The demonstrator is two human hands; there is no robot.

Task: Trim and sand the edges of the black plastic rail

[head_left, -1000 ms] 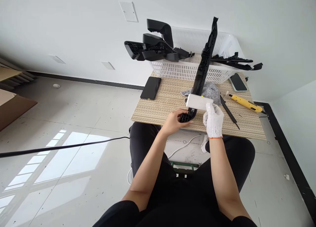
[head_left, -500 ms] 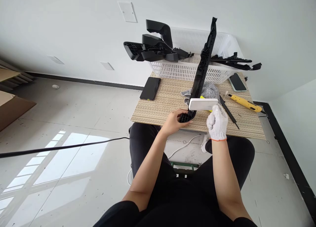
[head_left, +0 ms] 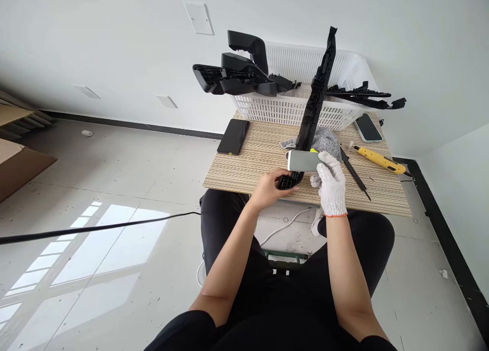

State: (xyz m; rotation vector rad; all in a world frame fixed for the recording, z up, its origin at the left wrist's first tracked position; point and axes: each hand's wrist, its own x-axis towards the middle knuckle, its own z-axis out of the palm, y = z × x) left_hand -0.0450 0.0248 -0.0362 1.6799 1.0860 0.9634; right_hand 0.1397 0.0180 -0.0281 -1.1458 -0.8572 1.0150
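Note:
My bare left hand (head_left: pixel 270 189) is closed round the near end of a long black plastic trim piece (head_left: pixel 314 99). The trim slants up and away from me, its ribbed inner side showing, and its far end rises above the basket. In my right hand (head_left: pixel 331 183), which wears a white glove with an orange cuff, is a flat buffing block (head_left: pixel 304 161), grey-green on the visible face and white at its edge. It lies across the trim just beyond my left fingers; whether it touches is unclear. Behind the trim is a crumpled grey glove (head_left: pixel 326 141), partly covered.
A white basket (head_left: pixel 275 110) with several black plastic parts (head_left: pixel 244 78) stands at the table's back. On the wooden table (head_left: pixel 225 177) are a black phone (head_left: pixel 233 136), another phone (head_left: pixel 368 127), a yellow rotary tool (head_left: pixel 382 160) and a thin black tool (head_left: pixel 356 175).
My right hand has turned the block from its white side to its grey-green face and shifted slightly left. My left hand and the trim have hardly moved.

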